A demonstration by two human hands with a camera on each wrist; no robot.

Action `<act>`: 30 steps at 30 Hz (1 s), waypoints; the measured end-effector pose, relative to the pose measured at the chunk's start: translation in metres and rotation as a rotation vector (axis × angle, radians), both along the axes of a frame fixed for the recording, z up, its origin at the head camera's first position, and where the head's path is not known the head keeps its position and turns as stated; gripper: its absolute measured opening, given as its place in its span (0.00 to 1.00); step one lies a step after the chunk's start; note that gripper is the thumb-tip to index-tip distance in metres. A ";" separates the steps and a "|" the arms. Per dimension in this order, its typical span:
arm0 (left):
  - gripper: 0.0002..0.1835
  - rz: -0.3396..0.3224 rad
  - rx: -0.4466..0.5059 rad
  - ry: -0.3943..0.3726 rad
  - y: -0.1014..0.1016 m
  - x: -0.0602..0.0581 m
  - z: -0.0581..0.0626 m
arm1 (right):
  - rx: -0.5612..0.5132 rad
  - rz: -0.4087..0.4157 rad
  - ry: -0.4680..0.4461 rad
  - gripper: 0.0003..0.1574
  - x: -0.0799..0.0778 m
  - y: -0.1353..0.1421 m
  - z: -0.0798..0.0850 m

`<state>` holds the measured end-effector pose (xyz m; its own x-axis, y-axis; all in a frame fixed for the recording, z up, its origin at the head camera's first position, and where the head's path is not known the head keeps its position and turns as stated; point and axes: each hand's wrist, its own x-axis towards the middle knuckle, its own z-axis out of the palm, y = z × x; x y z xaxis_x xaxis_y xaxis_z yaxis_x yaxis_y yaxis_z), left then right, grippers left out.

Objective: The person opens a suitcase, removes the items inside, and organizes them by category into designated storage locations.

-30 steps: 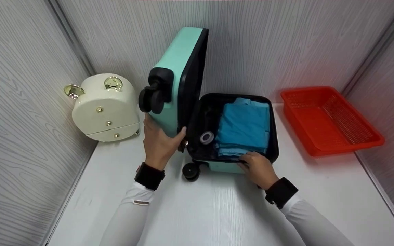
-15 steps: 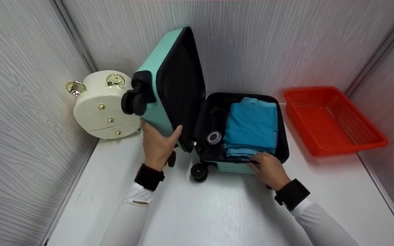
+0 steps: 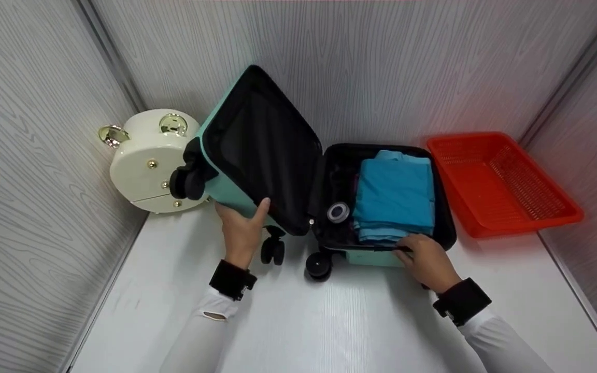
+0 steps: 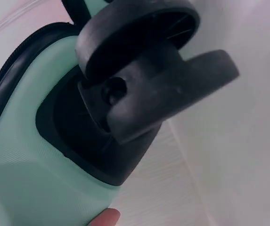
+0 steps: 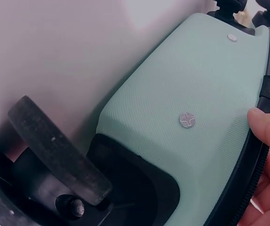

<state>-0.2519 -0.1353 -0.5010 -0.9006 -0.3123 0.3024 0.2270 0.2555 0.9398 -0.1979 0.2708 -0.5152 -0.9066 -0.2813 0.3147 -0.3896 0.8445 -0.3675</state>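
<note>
A mint-green suitcase lies unfolded on the table in the head view, its lid (image 3: 265, 150) leaning to the left and its base (image 3: 376, 258) flat. My left hand (image 3: 241, 235) holds the lid's lower side, thumb at the black rim and other fingers underneath, partly hidden. In the left wrist view, a fingertip (image 4: 106, 218) shows below a black caster wheel (image 4: 144, 70). My right hand (image 3: 428, 261) pinches the base's front rim; its thumb (image 5: 266, 127) presses the zippered edge in the right wrist view. Folded blue cloth (image 3: 394, 194) and a round white-rimmed item (image 3: 338, 212) lie inside the base.
A cream box with gold knobs and ear-like parts (image 3: 145, 171) stands at the left, close behind the lid's wheels. At the right, a red plastic basket (image 3: 495, 230) stands right beside the base. Grey wood-grain panels (image 3: 381, 67) enclose the back and sides.
The lid has swung down to the left with my left hand on it, showing more of its black inside. The base has slid right, towards the basket, with my right hand on its rim.
</note>
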 end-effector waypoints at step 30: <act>0.33 -0.063 0.335 -0.095 0.012 0.012 -0.066 | -0.032 -0.071 -0.074 0.07 0.003 0.031 0.001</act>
